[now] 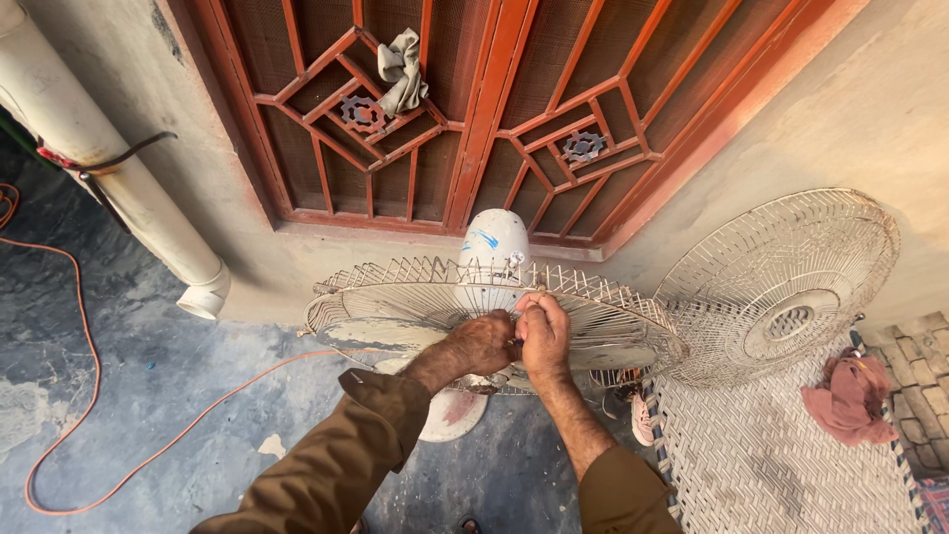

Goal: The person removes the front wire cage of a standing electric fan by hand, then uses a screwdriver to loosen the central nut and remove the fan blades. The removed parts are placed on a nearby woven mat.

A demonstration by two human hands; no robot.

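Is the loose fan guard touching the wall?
Touching. The head view shows the loose guard standing tilted on the woven cot, its upper rim leaning against the wall.

Both my arms reach forward and meet in the middle, sleeves pushed back from the wrists. My left hand point(481, 342) is curled, knuckles up. My right hand point(543, 334) presses against it, fingers bent, perhaps pinching something small; I can't tell.

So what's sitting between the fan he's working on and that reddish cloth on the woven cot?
In the head view, the detached fan guard leans against the wall between the fan and the reddish cloth on the cot.
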